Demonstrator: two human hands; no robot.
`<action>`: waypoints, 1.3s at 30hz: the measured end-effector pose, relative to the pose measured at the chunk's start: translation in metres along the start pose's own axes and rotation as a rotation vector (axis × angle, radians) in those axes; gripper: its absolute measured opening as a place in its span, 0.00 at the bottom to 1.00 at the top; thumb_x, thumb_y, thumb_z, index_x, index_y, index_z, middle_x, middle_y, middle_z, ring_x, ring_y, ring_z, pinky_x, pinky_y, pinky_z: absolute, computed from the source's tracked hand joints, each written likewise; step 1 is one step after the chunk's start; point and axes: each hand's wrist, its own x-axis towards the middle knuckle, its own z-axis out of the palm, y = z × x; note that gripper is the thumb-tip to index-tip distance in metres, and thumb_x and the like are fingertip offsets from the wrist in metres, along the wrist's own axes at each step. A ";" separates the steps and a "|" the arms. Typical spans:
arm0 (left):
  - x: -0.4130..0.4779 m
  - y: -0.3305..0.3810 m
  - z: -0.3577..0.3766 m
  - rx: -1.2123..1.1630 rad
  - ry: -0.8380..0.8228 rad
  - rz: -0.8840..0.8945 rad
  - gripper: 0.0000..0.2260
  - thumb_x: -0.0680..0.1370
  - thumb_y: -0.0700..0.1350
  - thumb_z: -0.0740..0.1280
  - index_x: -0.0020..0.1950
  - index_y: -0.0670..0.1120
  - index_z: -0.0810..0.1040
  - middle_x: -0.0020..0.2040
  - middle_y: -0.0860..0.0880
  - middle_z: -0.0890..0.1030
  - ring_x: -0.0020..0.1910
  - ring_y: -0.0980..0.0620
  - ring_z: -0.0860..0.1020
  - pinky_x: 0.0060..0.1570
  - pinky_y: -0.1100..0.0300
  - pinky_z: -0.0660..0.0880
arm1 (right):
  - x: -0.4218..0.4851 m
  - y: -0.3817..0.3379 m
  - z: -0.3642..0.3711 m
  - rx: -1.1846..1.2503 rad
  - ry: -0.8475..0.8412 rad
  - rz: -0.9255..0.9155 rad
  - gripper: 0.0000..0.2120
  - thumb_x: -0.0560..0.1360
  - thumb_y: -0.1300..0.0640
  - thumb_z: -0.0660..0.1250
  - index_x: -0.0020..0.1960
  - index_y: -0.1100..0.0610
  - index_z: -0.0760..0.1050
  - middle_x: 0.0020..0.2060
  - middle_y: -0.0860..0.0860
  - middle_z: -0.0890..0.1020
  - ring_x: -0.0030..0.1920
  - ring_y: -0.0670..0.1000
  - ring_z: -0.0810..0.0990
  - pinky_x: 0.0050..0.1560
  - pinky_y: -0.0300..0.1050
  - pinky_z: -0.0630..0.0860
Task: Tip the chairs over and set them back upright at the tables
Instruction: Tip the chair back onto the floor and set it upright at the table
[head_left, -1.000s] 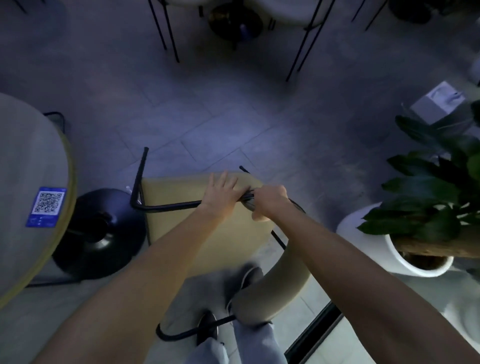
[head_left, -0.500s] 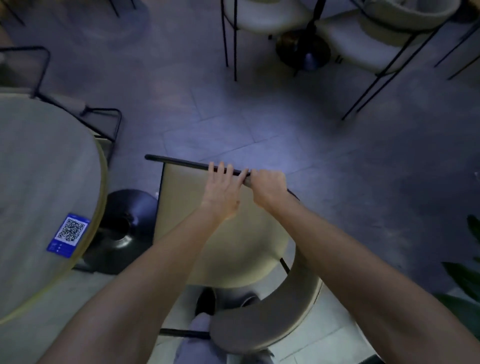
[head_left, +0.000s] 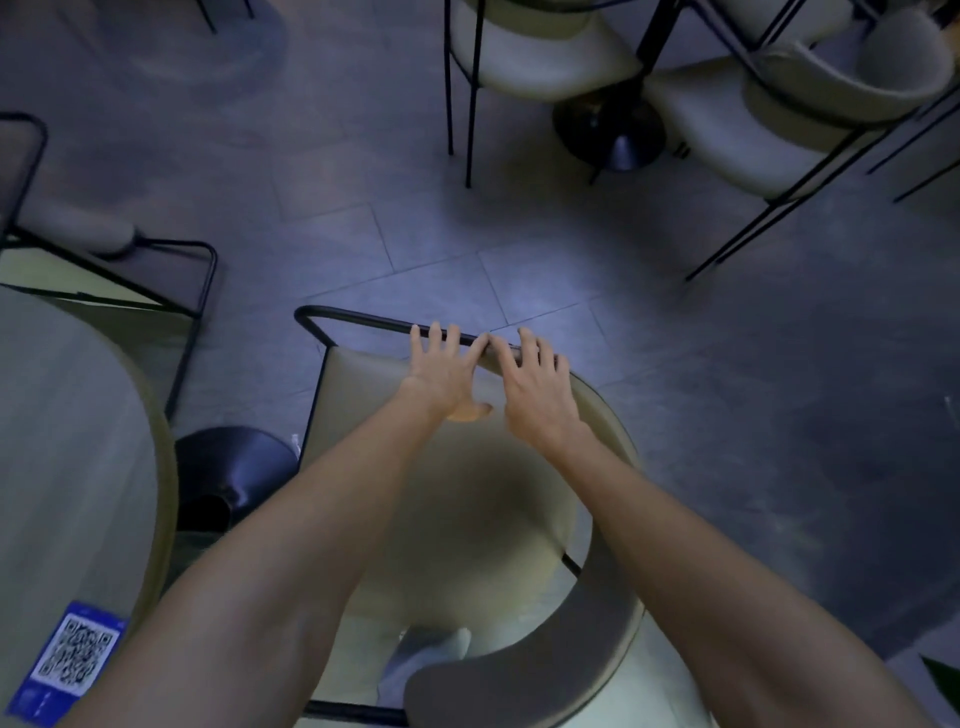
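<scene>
Cream padded chair with a black metal tube frame (head_left: 457, 509), at the centre of the view and close in front of the person, round seat facing up, curved backrest at six o'clock nearest the body. Looks upright or very nearly so; feet hidden beneath the seat, so contact with the grey tiled floor (head_left: 519, 234) impossible to confirm. Left hand (head_left: 441, 376) and right hand (head_left: 537, 389) side by side at twelve o'clock of the seat, laid on the thin black front rail (head_left: 363, 323); fingers (head_left: 435, 338) straight and spread across the tube, released rather than clenched, grasping nothing.

Judged step: the tail end of setting this chair on its legs, hands at the point of letting go. Next move, by the look of it: lift both hands clear, check for wobble, then slide the chair toward nine o'clock, closer to the round beige surface (head_left: 62, 441) bearing a blue QR-code sticker (head_left: 70, 660), without knocking the black domed pedestal base (head_left: 239, 462) just beside the frame.

At ten o'clock, another black-framed chair (head_left: 78, 228), posture hard to read. At twelve to two o'clock, matching cream chairs (head_left: 530, 57) on thin black legs, well apart, likely next in line.
</scene>
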 end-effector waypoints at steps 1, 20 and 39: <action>0.010 -0.005 -0.001 -0.008 -0.013 0.001 0.48 0.71 0.72 0.64 0.82 0.53 0.44 0.78 0.39 0.54 0.77 0.35 0.52 0.74 0.33 0.47 | 0.009 -0.001 0.001 -0.003 -0.011 0.008 0.40 0.67 0.59 0.71 0.76 0.52 0.58 0.72 0.61 0.65 0.67 0.62 0.67 0.62 0.59 0.67; 0.094 -0.031 -0.011 -0.193 -0.084 -0.060 0.39 0.72 0.68 0.65 0.77 0.54 0.57 0.76 0.41 0.59 0.76 0.37 0.54 0.70 0.39 0.59 | 0.097 0.022 -0.001 0.051 -0.162 -0.128 0.43 0.72 0.56 0.67 0.79 0.48 0.48 0.73 0.54 0.62 0.64 0.61 0.69 0.63 0.56 0.68; -0.028 0.069 -0.044 -0.529 0.077 -0.660 0.40 0.76 0.63 0.64 0.81 0.51 0.50 0.79 0.39 0.56 0.79 0.37 0.51 0.74 0.42 0.58 | 0.076 0.057 -0.068 -0.076 -0.049 -0.807 0.36 0.69 0.54 0.71 0.73 0.50 0.59 0.74 0.58 0.61 0.71 0.64 0.63 0.67 0.60 0.66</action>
